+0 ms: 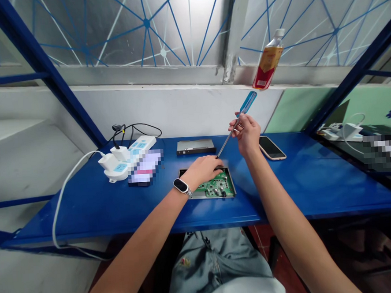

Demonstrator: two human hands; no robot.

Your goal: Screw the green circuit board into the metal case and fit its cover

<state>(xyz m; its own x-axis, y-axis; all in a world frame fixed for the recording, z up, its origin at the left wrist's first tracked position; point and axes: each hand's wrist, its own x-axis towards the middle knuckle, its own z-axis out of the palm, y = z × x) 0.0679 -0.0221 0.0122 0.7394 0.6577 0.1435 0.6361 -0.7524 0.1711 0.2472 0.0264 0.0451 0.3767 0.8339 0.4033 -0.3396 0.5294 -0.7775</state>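
Note:
My right hand [246, 132] pinches the thin metal shaft of a screwdriver [248, 102] just below its blue handle. The screwdriver slants, handle up to the right, its tip down beside the fingers of my left hand [206, 168]. That left hand lies over a green circuit board [219, 185] in a shallow metal case, its fingers stretched toward the back edge and the thumb apart. Part of the board is hidden under it. What the tip touches is too small to tell. A watch sits on my left wrist.
Behind the board lies a flat metal box [195, 147]. To the left are a white power strip [139, 144] with plugs and a phone [146, 167] with a blurred screen. Another phone [272, 148] lies right of my right hand. A drink bottle [268, 64] stands on the window ledge.

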